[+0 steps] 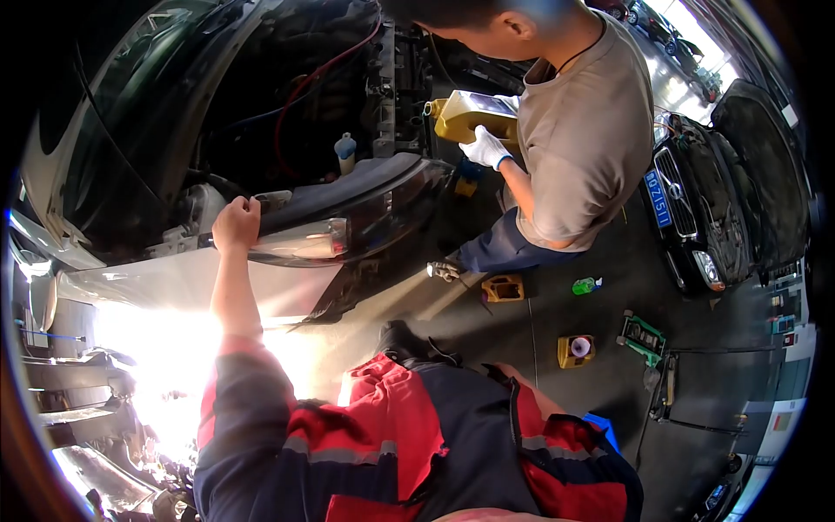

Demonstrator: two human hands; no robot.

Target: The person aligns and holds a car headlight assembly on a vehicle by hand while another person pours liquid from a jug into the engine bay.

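Note:
My left hand [237,224] rests on the fender edge of a light-coloured car, just beside its headlight [304,241]. The fingers are curled in and face away from me, so anything inside them is hidden. Out of sight is my right hand; only part of that forearm [532,391] shows beside my red and dark jacket. Beyond the headlight lies the open engine bay [261,122], where a bottle with a blue top [346,150] stands upright.
A co-worker [587,130] in a white glove [485,148] holds a yellow oil jug [474,117] at the car's front. On the floor are cut yellow containers [503,289], a green bottle [586,285] and a green floor jack [644,337]. A black car [683,200] stands right.

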